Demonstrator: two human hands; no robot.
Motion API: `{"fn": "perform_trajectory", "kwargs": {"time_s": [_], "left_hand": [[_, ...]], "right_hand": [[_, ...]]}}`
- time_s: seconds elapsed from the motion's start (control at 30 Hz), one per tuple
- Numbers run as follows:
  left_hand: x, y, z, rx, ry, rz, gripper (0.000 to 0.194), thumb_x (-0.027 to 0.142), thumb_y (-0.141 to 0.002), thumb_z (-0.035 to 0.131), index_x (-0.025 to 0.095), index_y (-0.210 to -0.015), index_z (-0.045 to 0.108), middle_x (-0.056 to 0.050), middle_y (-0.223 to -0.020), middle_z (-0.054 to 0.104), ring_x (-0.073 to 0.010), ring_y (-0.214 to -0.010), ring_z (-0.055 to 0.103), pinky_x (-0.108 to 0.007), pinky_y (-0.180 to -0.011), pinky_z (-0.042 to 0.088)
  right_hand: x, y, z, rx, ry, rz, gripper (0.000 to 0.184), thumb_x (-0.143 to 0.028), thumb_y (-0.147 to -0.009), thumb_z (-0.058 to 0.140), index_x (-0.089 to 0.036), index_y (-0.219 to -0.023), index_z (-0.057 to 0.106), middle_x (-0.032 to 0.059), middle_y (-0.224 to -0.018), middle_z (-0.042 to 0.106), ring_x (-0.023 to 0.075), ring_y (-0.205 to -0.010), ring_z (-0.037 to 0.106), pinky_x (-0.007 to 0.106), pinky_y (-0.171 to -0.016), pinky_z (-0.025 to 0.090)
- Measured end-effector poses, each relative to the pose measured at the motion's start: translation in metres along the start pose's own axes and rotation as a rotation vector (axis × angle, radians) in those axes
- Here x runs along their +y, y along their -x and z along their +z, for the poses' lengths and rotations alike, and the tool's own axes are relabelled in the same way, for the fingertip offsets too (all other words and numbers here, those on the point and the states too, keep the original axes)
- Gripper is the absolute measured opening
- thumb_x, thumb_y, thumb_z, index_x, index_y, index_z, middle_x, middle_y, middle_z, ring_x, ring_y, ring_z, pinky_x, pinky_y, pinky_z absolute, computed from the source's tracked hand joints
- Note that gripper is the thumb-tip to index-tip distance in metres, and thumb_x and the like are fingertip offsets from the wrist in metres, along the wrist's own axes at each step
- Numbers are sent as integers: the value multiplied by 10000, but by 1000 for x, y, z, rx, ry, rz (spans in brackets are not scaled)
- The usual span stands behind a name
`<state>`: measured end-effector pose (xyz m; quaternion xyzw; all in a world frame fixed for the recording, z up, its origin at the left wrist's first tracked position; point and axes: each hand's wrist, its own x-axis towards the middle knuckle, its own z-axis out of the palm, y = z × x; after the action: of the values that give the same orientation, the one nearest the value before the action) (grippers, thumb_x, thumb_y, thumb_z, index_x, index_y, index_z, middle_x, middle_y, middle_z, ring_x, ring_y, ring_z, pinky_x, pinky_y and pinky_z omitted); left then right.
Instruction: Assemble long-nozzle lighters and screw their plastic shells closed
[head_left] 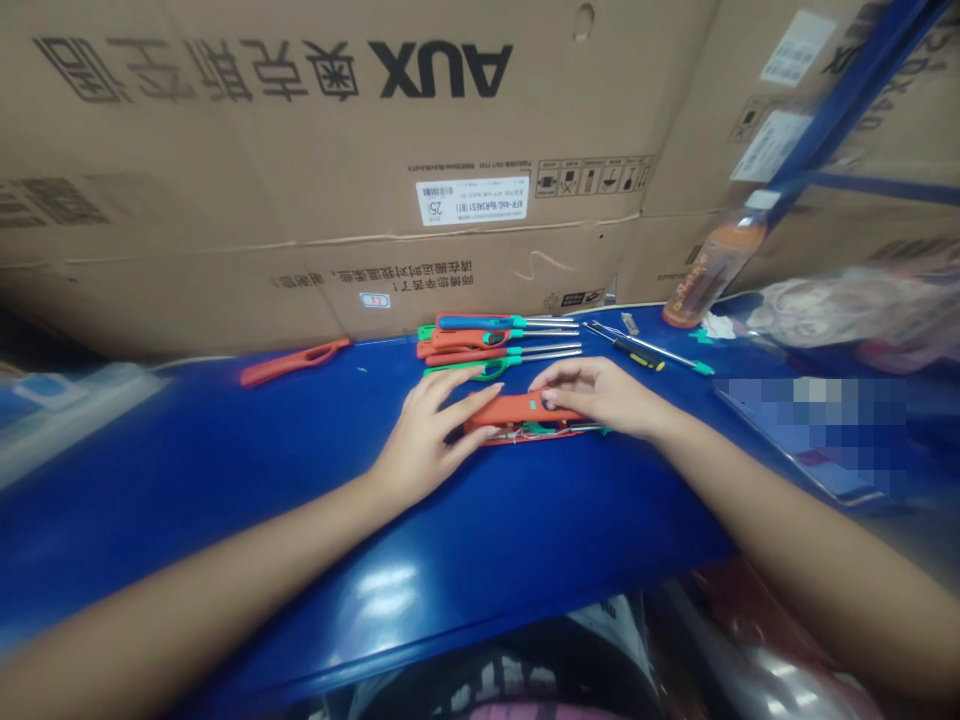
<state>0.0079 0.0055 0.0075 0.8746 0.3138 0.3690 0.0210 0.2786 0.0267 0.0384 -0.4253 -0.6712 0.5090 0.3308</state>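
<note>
An orange stick lighter (506, 408) with an open casing lies low over the blue table, its green inner parts, thin wires and metal rod showing along the near side. My left hand (424, 430) grips its left end between thumb and fingers. At the other end, my right hand (604, 395) pinches the upper orange shell with thumb and forefinger. Just behind my hands is a pile of several stick lighters (469, 338) in orange, green and blue, their metal rods pointing right. A separate orange casing piece (296, 362) lies farther left.
A screwdriver (637, 353) with a black and yellow handle and a metal rod with a green end (679, 360) lie behind my right hand. A drink bottle (716, 265) stands at the back right. Cardboard (300, 150) walls the back of the blue table (300, 540).
</note>
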Motion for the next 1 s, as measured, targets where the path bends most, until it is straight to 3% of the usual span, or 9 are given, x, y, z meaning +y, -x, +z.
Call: {"fn": "perform_trajectory", "kwargs": {"time_s": [0.17, 0.33, 0.43, 0.67, 1.0], "left_hand": [[2, -1, -1, -50, 68, -71, 356, 350, -937, 669, 266, -1283, 658, -84, -1184, 695, -254, -1103, 637, -460, -972, 504], [3, -3, -2, -88, 203, -166, 296, 361, -906, 696, 228, -1170, 710, -84, -1115, 729, -242, -1028, 670, -426, -941, 536], [0, -3, -2, -104, 269, -184, 289, 346, -895, 706, 218, -1154, 716, -81, -1116, 734, -233, -1027, 677, -415, -952, 540], [-1, 0, -1, -196, 177, -169, 309, 290, -872, 697, 212, -1171, 706, -84, -1103, 716, -250, -1023, 656, -463, -954, 527], [1, 1, -3, -221, 177, -202, 316, 286, -851, 699, 218, -1159, 715, -76, -1092, 709, -257, -1021, 649, -470, -940, 524]], "right_hand": [[2, 0, 2, -30, 95, -51, 377, -476, -822, 711, -158, -1025, 718, 62, -933, 740, 177, -822, 681, 358, -803, 554], [1, 5, -1, -69, 482, -307, 360, -432, -810, 764, -212, -1091, 710, 69, -1100, 719, 226, -1019, 661, 399, -942, 513], [1, 6, -2, -94, 586, -393, 317, -416, -865, 722, -212, -1106, 702, 85, -1102, 684, 227, -1029, 640, 394, -941, 508], [6, 6, 0, -159, 654, -441, 296, -415, -889, 700, -213, -1105, 688, 84, -1096, 631, 229, -1070, 600, 410, -987, 489], [10, 5, 4, -178, 682, -438, 285, -424, -907, 674, -220, -1106, 665, 77, -1080, 629, 224, -1038, 593, 399, -959, 493]]}}
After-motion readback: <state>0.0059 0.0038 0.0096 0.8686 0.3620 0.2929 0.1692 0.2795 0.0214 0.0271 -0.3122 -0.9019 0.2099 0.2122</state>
